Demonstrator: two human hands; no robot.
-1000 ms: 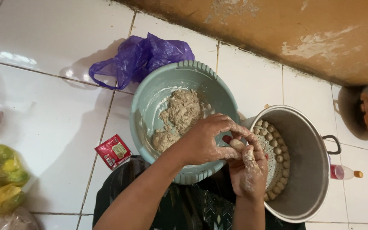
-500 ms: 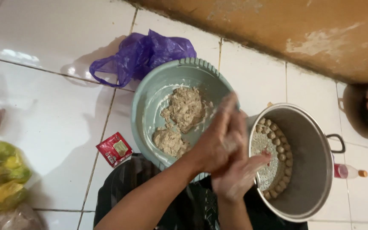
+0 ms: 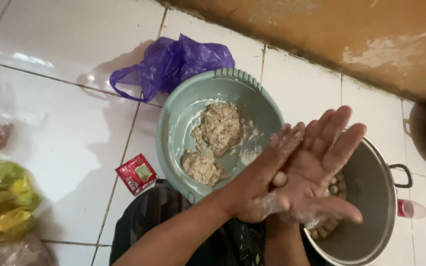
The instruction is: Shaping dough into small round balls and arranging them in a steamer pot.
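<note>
Down on the white tiled floor [image 3: 50, 113], a green basin [image 3: 178, 123] holds two lumps of dough [image 3: 218, 128], touching a metal pot [image 3: 371, 212] with small balls inside. Above the pot's rim, the left hand [image 3: 262, 182] and right hand [image 3: 321, 167] press flat, palm to palm, around a small dough ball [image 3: 279, 179], fingers stretched out. A purple bag [image 3: 173, 61] lies behind the basin, a red packet [image 3: 136, 173] beside it.
</note>
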